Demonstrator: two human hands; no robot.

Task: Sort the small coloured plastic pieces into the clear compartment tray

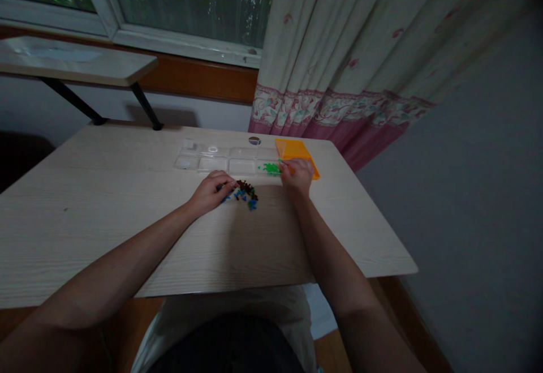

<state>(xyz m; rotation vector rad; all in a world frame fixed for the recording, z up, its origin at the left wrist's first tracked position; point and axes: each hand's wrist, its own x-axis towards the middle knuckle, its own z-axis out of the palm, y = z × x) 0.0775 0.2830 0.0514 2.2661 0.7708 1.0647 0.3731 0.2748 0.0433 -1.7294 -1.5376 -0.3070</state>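
On the table lies a loose pile of tiny beads (246, 189) in brown, blue and some green. My left hand (213, 191) rests at the pile's left edge, fingers loosely bent and a little apart from the thumb, with a few pieces under them. Behind the pile is a clear plastic compartment box (242, 166). Bright green beads (270, 168) lie in its front right compartment. My right hand (297, 176) is over that corner, fingers pinched together beside the green beads; whatever is between them is too small to make out.
An orange translucent plastic tray or lid (292, 148) lies behind my right hand. A small dark round object (254, 141) is near the table's back edge. A raised shelf (76, 61) on black legs stands back left. A curtain (322, 95) hangs behind the table (127, 237).
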